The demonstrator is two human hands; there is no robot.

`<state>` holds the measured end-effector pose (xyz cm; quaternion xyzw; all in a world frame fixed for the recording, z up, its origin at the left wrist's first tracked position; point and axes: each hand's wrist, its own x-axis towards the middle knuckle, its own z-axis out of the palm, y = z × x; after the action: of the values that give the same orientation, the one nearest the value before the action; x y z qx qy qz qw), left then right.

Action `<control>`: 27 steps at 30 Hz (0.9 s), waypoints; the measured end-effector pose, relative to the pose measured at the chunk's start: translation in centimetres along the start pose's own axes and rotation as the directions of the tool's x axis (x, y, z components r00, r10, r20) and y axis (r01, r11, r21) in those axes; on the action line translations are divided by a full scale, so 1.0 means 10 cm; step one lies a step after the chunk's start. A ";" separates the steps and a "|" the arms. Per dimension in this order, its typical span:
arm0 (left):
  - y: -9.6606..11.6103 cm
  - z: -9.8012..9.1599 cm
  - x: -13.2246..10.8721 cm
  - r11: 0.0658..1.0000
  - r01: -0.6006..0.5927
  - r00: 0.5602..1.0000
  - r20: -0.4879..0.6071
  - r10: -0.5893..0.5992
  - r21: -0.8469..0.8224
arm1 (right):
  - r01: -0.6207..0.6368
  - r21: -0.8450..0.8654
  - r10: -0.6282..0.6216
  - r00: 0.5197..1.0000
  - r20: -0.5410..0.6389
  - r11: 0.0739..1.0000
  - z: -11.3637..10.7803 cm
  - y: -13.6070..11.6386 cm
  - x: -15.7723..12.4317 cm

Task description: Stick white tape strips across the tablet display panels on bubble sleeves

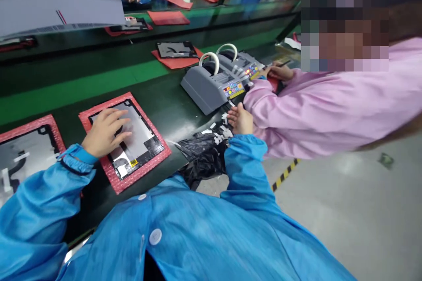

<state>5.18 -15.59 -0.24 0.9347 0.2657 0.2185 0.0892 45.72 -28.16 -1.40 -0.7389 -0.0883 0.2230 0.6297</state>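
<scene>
Screen panel (pixel 140 138), grey with a black border, lies flat on a sheet of red bubble wrap (pixel 114 176) on the dark table (pixel 165 107), in front of the person and a little to the left. Near its lower edge sits a small yellow label (pixel 133 162). The left hand (pixel 107 131) is over the panel's left side, palm down, fingers loosely spread and grasping nothing (whether the fingertips press on the surface, I cannot tell). The right hand (pixel 242 119) is at the front of the nearer tape machine (pixel 211 90), its fingers curled inward just beside a white strip (pixel 231 103) that sticks out there; I cannot tell if they pinch it. Below that hand, white scraps (pixel 224 134) cling to a black plastic bag (pixel 204 162) at the table's edge. A second tape machine (pixel 244 61) stands just behind the first, with a co-worker's hand (pixel 281 71) near it, at the end of a pink sleeve (pixel 329 105). Another panel (pixel 29 149) lies on red wrap at the far left, and a third one (pixel 176 49) rests beyond the machines' left side.
</scene>
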 end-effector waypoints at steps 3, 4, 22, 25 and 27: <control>0.13 0.04 0.07 0.999 -0.032 0.999 0.013 0.032 0.008 | 0.114 0.006 -0.114 0.993 -0.021 0.993 0.12 -0.05 0.04; 0.14 0.05 0.07 1.000 -0.028 0.999 0.018 0.027 0.011 | 0.170 -0.021 -0.171 0.984 -0.046 0.985 0.14 -0.04 0.04; -0.01 0.04 0.53 0.958 0.248 0.967 0.091 -0.237 -0.142 | 0.759 -0.368 -0.489 0.636 0.597 0.537 1.77 -0.31 -0.35; -0.13 0.04 0.55 0.891 0.384 0.923 0.086 -0.375 -0.243 | 0.750 -0.565 -0.399 0.662 0.635 0.345 2.40 -0.38 -0.06; -0.22 0.02 0.53 0.829 0.463 0.883 0.083 -0.462 -0.312 | 0.749 -0.626 -0.365 0.657 0.659 0.218 2.66 -0.43 0.12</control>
<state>8.34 -10.91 0.87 0.8156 0.4442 0.2289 0.2916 35.71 -3.09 -0.38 -0.8028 -0.5710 0.0327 0.1684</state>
